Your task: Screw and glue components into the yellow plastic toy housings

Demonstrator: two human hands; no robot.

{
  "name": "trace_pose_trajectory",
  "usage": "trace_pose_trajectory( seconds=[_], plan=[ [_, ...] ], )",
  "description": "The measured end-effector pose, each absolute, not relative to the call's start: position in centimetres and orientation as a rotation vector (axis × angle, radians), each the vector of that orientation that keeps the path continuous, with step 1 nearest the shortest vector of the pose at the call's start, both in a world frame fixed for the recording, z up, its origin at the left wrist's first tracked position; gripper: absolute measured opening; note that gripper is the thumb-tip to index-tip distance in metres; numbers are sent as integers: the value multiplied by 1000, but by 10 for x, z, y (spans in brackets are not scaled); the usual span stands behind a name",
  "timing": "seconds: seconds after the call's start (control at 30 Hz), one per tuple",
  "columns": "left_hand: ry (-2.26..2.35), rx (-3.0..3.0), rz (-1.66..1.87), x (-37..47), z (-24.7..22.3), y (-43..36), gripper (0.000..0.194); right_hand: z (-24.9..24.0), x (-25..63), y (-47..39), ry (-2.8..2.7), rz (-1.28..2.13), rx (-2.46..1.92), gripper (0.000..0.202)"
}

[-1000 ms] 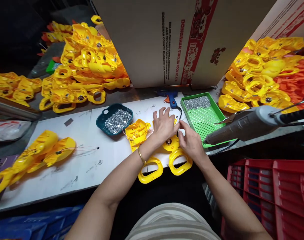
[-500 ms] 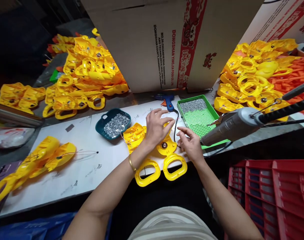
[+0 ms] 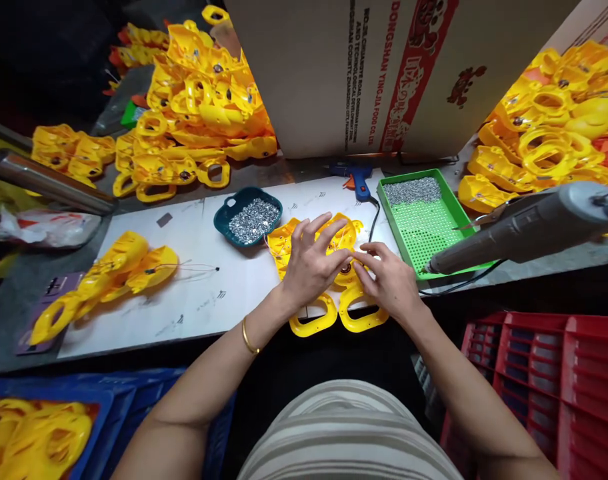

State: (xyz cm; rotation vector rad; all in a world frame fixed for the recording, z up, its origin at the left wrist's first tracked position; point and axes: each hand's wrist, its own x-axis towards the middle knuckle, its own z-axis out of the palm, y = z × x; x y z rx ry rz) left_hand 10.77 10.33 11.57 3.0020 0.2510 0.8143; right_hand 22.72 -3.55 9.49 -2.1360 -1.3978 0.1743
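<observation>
My left hand (image 3: 315, 263) hovers over a pair of yellow plastic toy shells, its thumb and index finger pinched and the other fingers raised. My right hand (image 3: 390, 277) comes in from the right, with thumb and index finger together close to the left fingertips. Whatever lies between the fingers is too small to make out. Beneath both hands are the hollow yellow shells (image 3: 353, 230), partly hidden. Their two loop handles (image 3: 311, 325) stick out over the table's front edge. Thin wires show at the left shell.
A dark teal tray (image 3: 224, 227) of small metal parts sits left of the shells. Behind are a blue glue gun (image 3: 360, 185) and a green tray (image 3: 409, 241) of screws. A grey powered screwdriver (image 3: 504, 230) hangs at right. More yellow shells (image 3: 134, 263) lie left; a carton (image 3: 304, 80) stands behind.
My hands have come together, the fingertips now meeting above the shells. The view has shifted, so the table sits higher and further right, and a blue crate of yellow shells appears lower left.
</observation>
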Motion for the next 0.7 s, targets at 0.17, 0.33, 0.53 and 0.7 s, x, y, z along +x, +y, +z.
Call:
trace_pose_trajectory(
  seconds=[0.17,0.33,0.53,0.7],
  plan=[
    [13,2968,624,108,118,114,17,101,236,-43,-1403,471,-1949,27],
    [-57,2975,402,112,126,121,18,96,245,-46,-1234,683,-1835,21],
    [63,2956,381,115,130,114,20,90,248,-44,-933,716,-1780,21],
    [292,2919,610,77,108,91,27,85,251,-53,-1067,719,-1782,22]
  ],
)
